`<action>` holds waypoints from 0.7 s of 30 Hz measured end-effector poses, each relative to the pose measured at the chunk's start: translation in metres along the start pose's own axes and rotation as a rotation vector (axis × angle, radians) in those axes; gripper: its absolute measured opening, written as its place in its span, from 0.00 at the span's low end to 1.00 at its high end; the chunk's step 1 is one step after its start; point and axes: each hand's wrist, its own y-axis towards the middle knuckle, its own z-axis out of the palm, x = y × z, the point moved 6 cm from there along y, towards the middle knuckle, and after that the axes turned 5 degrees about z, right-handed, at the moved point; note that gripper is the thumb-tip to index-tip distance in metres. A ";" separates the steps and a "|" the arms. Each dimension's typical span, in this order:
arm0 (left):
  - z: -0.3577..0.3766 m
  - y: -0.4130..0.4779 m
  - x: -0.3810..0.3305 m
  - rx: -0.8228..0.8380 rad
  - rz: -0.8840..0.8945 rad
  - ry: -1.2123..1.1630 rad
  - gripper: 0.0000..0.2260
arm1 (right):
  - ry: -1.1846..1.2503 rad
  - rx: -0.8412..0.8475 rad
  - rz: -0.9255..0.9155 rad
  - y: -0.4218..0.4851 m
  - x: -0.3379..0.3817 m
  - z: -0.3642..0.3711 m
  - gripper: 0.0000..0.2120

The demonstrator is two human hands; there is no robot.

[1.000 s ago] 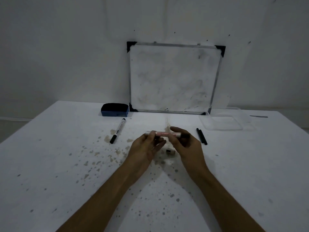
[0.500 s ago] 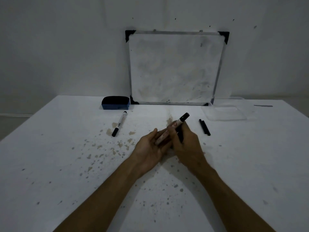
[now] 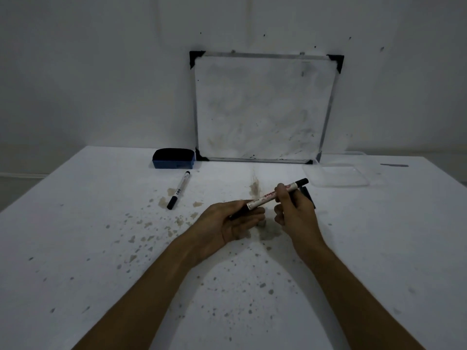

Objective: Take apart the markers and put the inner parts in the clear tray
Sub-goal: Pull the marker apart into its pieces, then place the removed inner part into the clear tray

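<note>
Held marker: I have the white-barrelled marker with red lettering and black ends (image 3: 274,194) off the surface, slanting up from lower left to upper right, so that both ends are free to pull on.
Right hand: my right hand (image 3: 294,213) pinches the barrel near its middle, fingers (image 3: 280,190) closed around it; I judge this is the steadying grip.
Left hand: my left hand (image 3: 228,221) lies palm-up under the marker's lower black end, fingers loosely curled; the end rests against them, but I cannot tell whether they actually clamp it.
Step in hand: I read this as getting ready to work an end piece off and reach the inner part.
Clear tray: the shallow clear plastic tray (image 3: 338,176) sits at the far right of the white speckled surface (image 3: 379,248), near the whiteboard's corner, well apart from my hands; I see nothing in it.
Dark pieces: something black (image 3: 307,194) lies just behind my right hand, mostly hidden; too little shows to name it.
Waiting marker: a second white marker with black cap (image 3: 179,190) lies to the left, untouched.
Backdrop: a smudged framed whiteboard (image 3: 262,109) leans on the wall, with a blue eraser with black felt (image 3: 173,158) beside it.
Risk: the stained surface suggests ink may spill, so I would pull gently.
</note>
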 end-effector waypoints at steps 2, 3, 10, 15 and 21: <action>-0.005 0.001 -0.005 0.001 0.040 0.109 0.13 | 0.106 0.033 0.099 0.003 -0.004 -0.001 0.13; -0.008 0.001 -0.007 0.002 0.054 0.158 0.12 | 0.170 0.060 0.145 0.004 -0.006 -0.002 0.13; -0.016 0.004 -0.010 -0.007 0.106 0.410 0.12 | 0.263 0.004 0.212 0.016 -0.008 -0.015 0.11; -0.019 0.007 -0.012 -0.069 0.171 0.439 0.10 | -0.355 0.070 0.058 0.008 0.003 -0.021 0.17; -0.016 0.004 -0.012 -0.155 0.301 0.716 0.08 | -0.898 -0.012 -0.204 0.002 0.000 -0.023 0.14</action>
